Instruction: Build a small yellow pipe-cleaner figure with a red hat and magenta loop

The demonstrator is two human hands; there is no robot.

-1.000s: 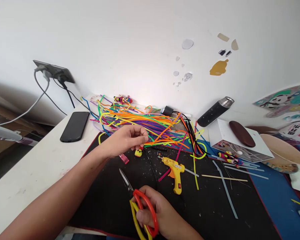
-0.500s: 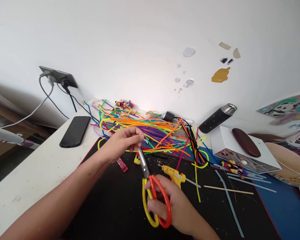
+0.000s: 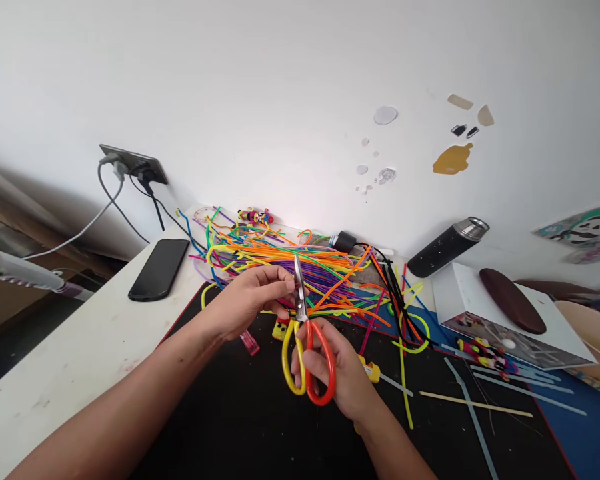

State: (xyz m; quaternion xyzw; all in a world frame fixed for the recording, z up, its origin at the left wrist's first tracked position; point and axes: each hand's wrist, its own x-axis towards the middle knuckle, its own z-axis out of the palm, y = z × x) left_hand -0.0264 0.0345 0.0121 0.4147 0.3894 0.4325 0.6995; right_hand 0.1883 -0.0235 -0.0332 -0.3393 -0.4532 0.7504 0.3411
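My right hand (image 3: 347,377) is closed round a pair of scissors (image 3: 301,300) with one yellow and one red handle. The scissor blades point up and away, close beside the fingertips of my left hand (image 3: 260,293). Thumb and fingers of that hand are pinched together at the blades; what they hold is too small to make out. Behind both hands lies a heap of coloured pipe cleaners (image 3: 275,252). Below my left fingertips sits a small yellow-and-red piece (image 3: 280,329). A yellow glue gun (image 3: 372,371) is mostly hidden behind my right hand.
A phone (image 3: 159,270) lies on the white table at left, near a pink clip (image 3: 250,343). To the right are a black flask (image 3: 447,247), a white box (image 3: 453,293), pale glue sticks (image 3: 473,413), a wooden stick (image 3: 475,403) and a colourful figure (image 3: 485,353).
My right hand has raised the scissors, bringing the blades up alongside my left fingertips. My left hand stays pinched, shifted slightly right in view. The camera view has shifted a little.
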